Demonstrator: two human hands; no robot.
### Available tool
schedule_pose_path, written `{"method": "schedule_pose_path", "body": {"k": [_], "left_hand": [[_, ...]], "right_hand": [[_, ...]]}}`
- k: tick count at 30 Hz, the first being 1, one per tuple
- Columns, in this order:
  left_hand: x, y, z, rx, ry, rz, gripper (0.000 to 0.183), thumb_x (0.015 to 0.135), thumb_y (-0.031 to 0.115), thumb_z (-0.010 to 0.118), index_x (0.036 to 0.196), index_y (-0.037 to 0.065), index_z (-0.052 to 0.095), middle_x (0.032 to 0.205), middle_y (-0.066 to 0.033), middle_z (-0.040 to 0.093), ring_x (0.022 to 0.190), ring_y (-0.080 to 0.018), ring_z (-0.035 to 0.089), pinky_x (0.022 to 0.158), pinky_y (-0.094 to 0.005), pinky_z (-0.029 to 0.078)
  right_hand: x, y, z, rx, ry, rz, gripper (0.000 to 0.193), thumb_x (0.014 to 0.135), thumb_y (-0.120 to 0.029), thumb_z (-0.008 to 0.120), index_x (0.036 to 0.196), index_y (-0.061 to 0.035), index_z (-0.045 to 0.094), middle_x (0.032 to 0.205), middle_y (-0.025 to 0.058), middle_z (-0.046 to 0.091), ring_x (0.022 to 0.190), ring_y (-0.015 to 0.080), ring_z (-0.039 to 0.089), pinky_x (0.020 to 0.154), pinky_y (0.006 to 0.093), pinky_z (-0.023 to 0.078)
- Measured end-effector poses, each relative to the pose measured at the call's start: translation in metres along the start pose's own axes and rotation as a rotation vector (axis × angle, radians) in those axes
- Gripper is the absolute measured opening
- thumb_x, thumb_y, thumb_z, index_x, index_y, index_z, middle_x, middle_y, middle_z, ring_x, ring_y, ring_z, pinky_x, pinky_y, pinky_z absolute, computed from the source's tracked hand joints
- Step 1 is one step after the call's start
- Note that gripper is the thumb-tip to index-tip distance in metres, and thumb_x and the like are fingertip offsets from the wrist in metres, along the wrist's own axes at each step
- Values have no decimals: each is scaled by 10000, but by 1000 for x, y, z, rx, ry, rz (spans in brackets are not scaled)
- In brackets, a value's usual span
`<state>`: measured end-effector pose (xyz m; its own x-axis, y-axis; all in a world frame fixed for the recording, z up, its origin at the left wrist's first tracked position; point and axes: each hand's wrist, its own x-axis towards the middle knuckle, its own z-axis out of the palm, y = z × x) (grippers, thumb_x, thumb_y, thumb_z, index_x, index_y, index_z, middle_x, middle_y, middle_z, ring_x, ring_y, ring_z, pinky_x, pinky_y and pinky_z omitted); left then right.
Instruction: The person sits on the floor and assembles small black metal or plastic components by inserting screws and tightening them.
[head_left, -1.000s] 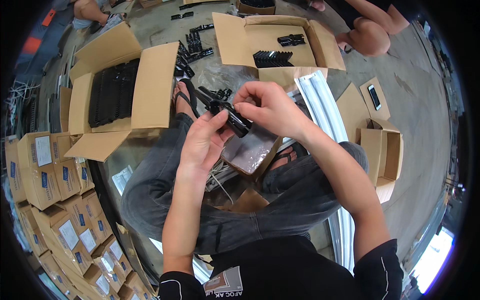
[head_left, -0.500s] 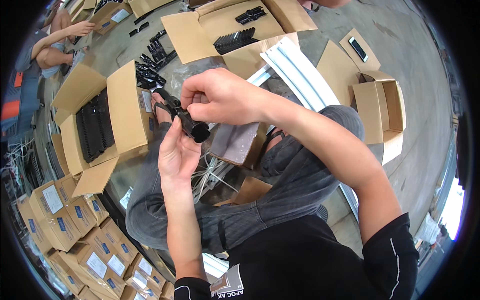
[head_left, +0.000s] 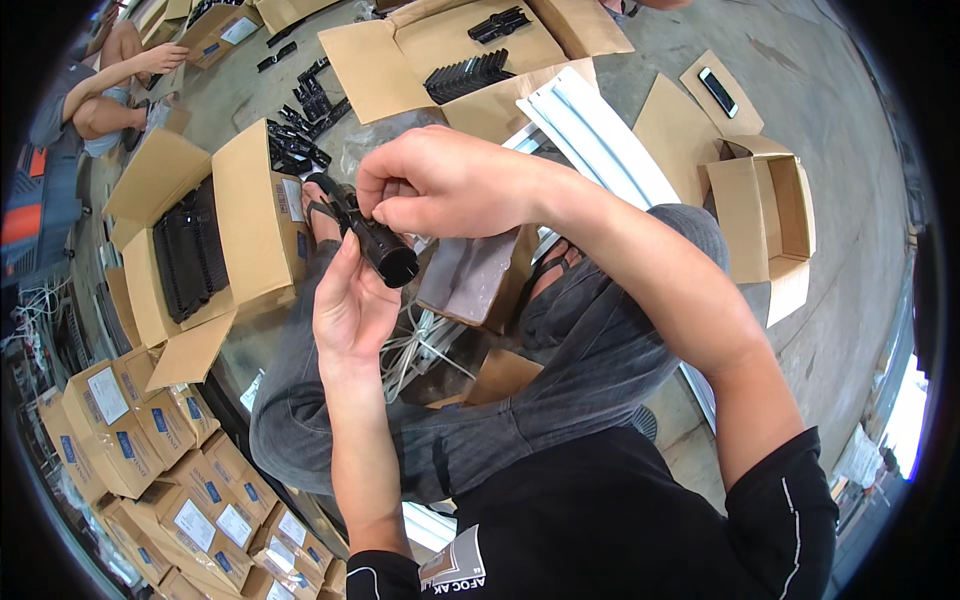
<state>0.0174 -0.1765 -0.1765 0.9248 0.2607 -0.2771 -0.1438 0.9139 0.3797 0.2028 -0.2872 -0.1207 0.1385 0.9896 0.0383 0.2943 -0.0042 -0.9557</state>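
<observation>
A black plastic tubular part (head_left: 385,250) with a round open end is held over my lap, its open end tilted toward me. My left hand (head_left: 355,308) supports it from below, thumb along its near side and fingers wrapped under it. Against its upper side, my right hand (head_left: 440,185) is closed with thumb and fingers curled together. Whatever lies between those fingertips is too small or hidden to make out. Below the hands stands a small carton with a grey plastic liner (head_left: 460,285), beside a bundle of white cables (head_left: 425,350).
An open carton of black parts (head_left: 190,250) stands left; another carton (head_left: 365,75) holding black parts stands ahead. Loose black parts (head_left: 300,125) lie between them. White metal strips (head_left: 600,135), a phone (head_left: 717,92) and a small carton (head_left: 765,215) lie right. Stacked boxes (head_left: 170,430) fill the lower left. A person (head_left: 100,100) sits far left.
The tubular part has turned slightly, so more of its round open end faces me. Both hands stay on it, almost in the same place.
</observation>
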Motion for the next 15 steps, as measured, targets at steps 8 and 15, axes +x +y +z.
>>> {"method": "schedule_pose_path", "body": {"k": [8,15], "left_hand": [[0,-2,-4,-3,-16,3,377,1000,156,551,1339,3,486,1241,-141,627,1163,-252,607,1024,-369,512],[0,0,-6,-18,0,-16,364,998,157,555,1321,-2,501,1224,-143,640,1131,-259,626,1013,-370,521]], "right_hand": [[0,-2,-4,-47,-55,-8,154,853,-91,570,921,33,632,736,90,641,679,147,595,621,311,483],[1,1,-4,-40,-110,-22,147,859,-88,572,923,31,629,750,79,635,689,131,581,623,296,473]]}}
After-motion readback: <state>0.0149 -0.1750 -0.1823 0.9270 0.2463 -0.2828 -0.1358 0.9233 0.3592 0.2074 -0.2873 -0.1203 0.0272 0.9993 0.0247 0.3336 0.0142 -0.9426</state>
